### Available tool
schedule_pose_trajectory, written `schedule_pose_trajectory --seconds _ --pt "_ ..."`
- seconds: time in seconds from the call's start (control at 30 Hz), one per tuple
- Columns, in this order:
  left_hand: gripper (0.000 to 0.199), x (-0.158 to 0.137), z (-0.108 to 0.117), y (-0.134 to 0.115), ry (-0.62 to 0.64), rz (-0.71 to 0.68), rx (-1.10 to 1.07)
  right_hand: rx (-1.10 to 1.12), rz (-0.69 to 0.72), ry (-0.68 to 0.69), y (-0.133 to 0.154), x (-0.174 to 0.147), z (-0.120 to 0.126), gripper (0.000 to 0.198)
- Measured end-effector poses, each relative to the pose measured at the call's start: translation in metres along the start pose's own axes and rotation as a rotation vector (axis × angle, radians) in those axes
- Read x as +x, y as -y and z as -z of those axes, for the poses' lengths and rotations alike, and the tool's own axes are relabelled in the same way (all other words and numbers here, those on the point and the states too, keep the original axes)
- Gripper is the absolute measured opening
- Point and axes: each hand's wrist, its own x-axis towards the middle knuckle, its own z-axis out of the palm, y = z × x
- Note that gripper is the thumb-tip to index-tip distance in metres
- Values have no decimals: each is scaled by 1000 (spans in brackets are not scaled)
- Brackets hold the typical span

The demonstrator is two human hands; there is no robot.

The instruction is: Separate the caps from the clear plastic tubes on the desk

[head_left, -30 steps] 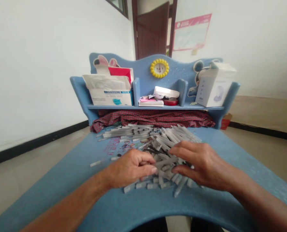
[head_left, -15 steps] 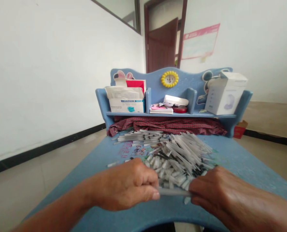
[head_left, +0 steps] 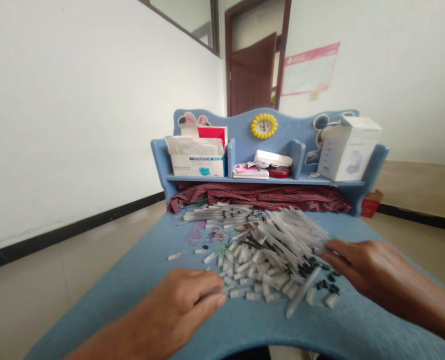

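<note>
My left hand [head_left: 185, 305] is closed low over the table, just left of the small clear caps. A sliver of something greyish shows at its fingertips, too little to name. My right hand [head_left: 357, 260] reaches in from the right, thumb and fingers pinched at the edge of the heap of long translucent tubes [head_left: 290, 235]; what they grip is hidden. In front of this heap lie many short, clear cap-like pieces [head_left: 252, 270]. One long tube [head_left: 303, 292] slants across their front edge. Small black plugs [head_left: 329, 286] are scattered below my right hand.
Another bundle of black-tipped tubes [head_left: 222, 214] lies at the back of the blue table [head_left: 132, 280]. Behind it are a folded plaid cloth [head_left: 263, 194] and a shelf holding a mask box [head_left: 198, 165], a red tin [head_left: 278, 172] and a white carton [head_left: 350, 150].
Both hands were together at a long tube in front; they have moved apart. My left hand drew left and down, my right hand right and up. A long tube now lies slanted at the front.
</note>
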Motion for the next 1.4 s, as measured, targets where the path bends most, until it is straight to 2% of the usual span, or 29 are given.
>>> schedule_pose_trajectory --seconds 0.1,0.17,0.27,0.4,0.57,0.73,0.87,1.0,1.17,1.4 --pt "26 33 -10 1 -76 -14 212 -201 -93 132 6 45 -7 33" --pt "22 42 -17 7 -86 26 298 -247 -108 218 7 64 -14 34" --pt "18 41 -26 16 -83 95 381 -239 -130 296 7 77 -24 34" --pt "15 35 -30 20 -84 101 399 -179 -142 326 6 78 -32 39" --pt "15 36 -29 23 -170 80 360 -95 -144 210 -2 73 -38 40" --pt "23 67 -2 38 -226 160 454 36 -131 16 -17 66 -48 41" --pt "20 109 15 57 -176 299 631 106 -95 -17 -25 59 -58 38" --pt "14 134 11 69 -103 339 682 142 -89 -28 -25 57 -61 36" --pt "17 140 7 75 -36 352 724 150 -52 -78 -23 56 -57 35" --pt "16 128 28 68 -51 314 747 188 -50 -136 -18 56 -52 33"
